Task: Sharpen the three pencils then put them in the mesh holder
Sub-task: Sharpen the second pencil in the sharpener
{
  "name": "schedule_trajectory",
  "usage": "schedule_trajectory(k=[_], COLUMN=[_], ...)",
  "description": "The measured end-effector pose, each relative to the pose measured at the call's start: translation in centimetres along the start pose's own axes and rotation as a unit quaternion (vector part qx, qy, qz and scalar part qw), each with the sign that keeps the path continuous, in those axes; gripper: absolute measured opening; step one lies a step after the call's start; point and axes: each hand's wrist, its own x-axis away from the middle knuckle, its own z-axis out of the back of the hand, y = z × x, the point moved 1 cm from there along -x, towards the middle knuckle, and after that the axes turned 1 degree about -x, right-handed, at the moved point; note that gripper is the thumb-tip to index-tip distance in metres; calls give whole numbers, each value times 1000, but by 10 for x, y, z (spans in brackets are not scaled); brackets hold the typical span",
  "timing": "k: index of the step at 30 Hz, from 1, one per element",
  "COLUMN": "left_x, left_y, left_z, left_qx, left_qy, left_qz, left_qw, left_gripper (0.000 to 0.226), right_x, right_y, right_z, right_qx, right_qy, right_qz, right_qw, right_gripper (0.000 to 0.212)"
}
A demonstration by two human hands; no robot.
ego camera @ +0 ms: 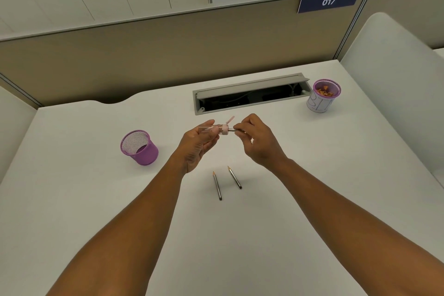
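Note:
My left hand (198,144) grips a small clear-and-pink sharpener (219,128), held above the white desk. Its pink lid flap stands open. My right hand (254,138) pinches a dark pencil (232,130) whose tip is pushed into the sharpener's pink end; most of that pencil is hidden by my fingers. Two more dark pencils lie on the desk below my hands, one on the left (217,185) and one on the right (234,177), both with pointed tips facing away from me. The purple mesh holder (139,148) stands to the left with nothing visible inside it.
A second purple mesh cup (323,96) wrapped in white paper, holding shavings, stands at the back right. An open grey cable tray (249,95) is set into the desk behind my hands. Beige partitions enclose the desk; a white chair back (394,79) is on the right.

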Motion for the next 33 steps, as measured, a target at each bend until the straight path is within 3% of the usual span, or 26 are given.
schedule_trajectory(k=[8,16,22,25,28,29,31,32,33], left_x=[6,11,19,22,23,24,25,26,26], left_y=[10,12,12,13,12,12,10,9,10], left_z=[-9,-11,-11,-8,-6,-5,-5,-5,-5], left_qx=[66,57,56,43,27,22,13,12,11], left_qy=[-33,-38,-42,-45,-44,-45,-43,-42,-41], left_qz=[-17,-30,-16,-16,-18,-19,-18,-19,-20], left_qw=[997,997,997,998,998,999,999,999,999], left_gripper=[27,24,21,20,20,19,19,19,19], right_x=[-8,-3,-1,0,-8,-12,-19,-19,-20], right_y=[-11,-15,-26,-41,-53,-54,-58,-60,-61], right_z=[16,22,22,23,28,30,37,39,40], right_qx=[48,71,166,141,133,68,-117,-164,-169], right_qy=[86,20,75,47,-80,-123,-155,-157,-164], right_qz=[48,35,51,-31,-179,-261,-422,-457,-457], right_qw=[994,997,982,988,972,955,886,860,858], right_gripper=[13,12,11,22,30,29,25,26,26])
